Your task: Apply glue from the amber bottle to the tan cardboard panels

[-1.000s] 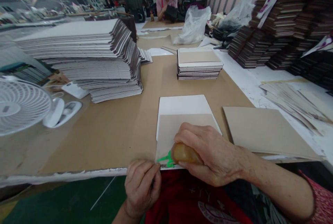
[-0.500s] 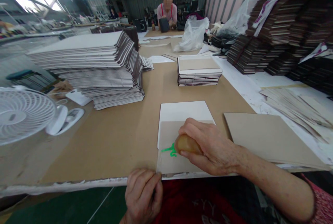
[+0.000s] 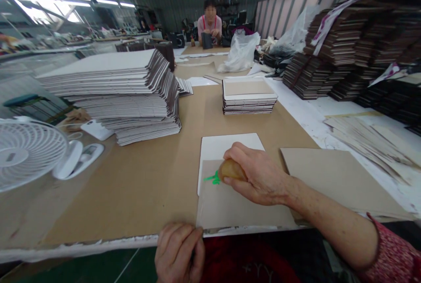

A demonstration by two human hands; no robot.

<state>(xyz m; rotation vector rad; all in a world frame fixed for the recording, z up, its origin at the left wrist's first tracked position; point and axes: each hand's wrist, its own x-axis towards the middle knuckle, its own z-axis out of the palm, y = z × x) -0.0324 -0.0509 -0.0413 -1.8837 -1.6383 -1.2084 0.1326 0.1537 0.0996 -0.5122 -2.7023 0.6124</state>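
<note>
A beige sheet (image 3: 243, 213) lies at the table's front edge, over the lower part of a white panel (image 3: 226, 143). My right hand (image 3: 253, 173) is closed round a rounded, amber-coloured block (image 3: 233, 170) and presses it on the upper part of the sheet. Bright green marks (image 3: 215, 178) show on the sheet just left of the block. At the table edge, my left hand (image 3: 179, 250) rests with curled fingers by the sheet's lower left corner. Its fingertips are tucked out of sight, so whether it pinches anything is hidden.
A tall stack of white panels (image 3: 141, 94) stands left, beside a white fan (image 3: 29, 156). A smaller stack (image 3: 248, 103) sits ahead. Beige boards (image 3: 335, 178) lie right, with loose strips (image 3: 368, 143) and dark bundles (image 3: 342, 46) beyond. Another person (image 3: 209, 24) leans on the far table.
My right hand and the block have moved up the sheet, slightly left, and the green marks look smaller. My left hand stays at the table edge. The view has tilted up a little.
</note>
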